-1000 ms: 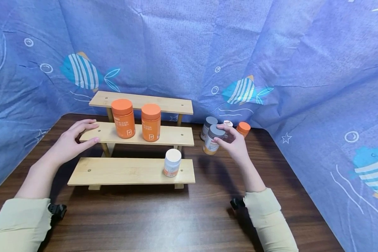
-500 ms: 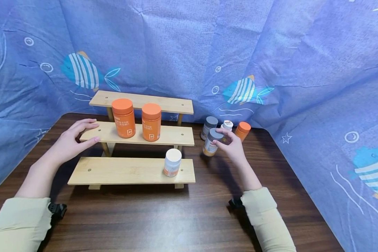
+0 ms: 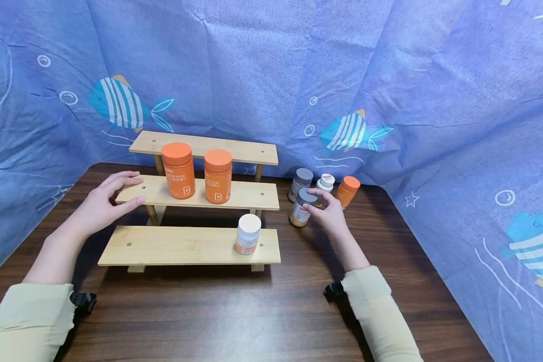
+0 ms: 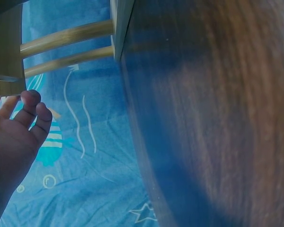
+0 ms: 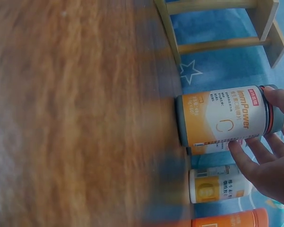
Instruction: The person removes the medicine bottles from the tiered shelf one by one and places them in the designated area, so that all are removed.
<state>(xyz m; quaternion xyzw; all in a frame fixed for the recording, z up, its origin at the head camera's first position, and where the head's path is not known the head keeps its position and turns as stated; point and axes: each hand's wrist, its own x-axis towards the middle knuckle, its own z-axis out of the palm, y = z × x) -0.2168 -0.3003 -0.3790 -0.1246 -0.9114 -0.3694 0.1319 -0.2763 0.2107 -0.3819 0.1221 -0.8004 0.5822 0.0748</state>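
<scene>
My right hand point(image 3: 331, 215) pinches the grey cap of a supplement bottle point(image 3: 301, 213) between thumb and fingers. In the right wrist view this bottle point(image 5: 227, 118) has a white and orange label, and its base is right at the tabletop. Just behind it stands a second grey-capped bottle point(image 3: 300, 184). A white-capped bottle point(image 3: 325, 182) and an orange bottle point(image 3: 346, 192) are close beside the right hand. My left hand point(image 3: 106, 198) holds the left end of the middle board of a wooden tiered shelf point(image 3: 185, 246), thumb at the front edge, fingers behind.
Two orange jars point(image 3: 178, 176) stand on the middle board, and a white bottle point(image 3: 248, 234) on the right part of the lowest one. Dark wooden tabletop point(image 3: 235, 311) extends in front. A blue fish-print cloth point(image 3: 253, 75) hangs behind and at the sides.
The right hand has lowered the grey-capped bottle slightly toward the tabletop, uncovering more of the white-capped and orange bottles. The left hand has stayed on the shelf.
</scene>
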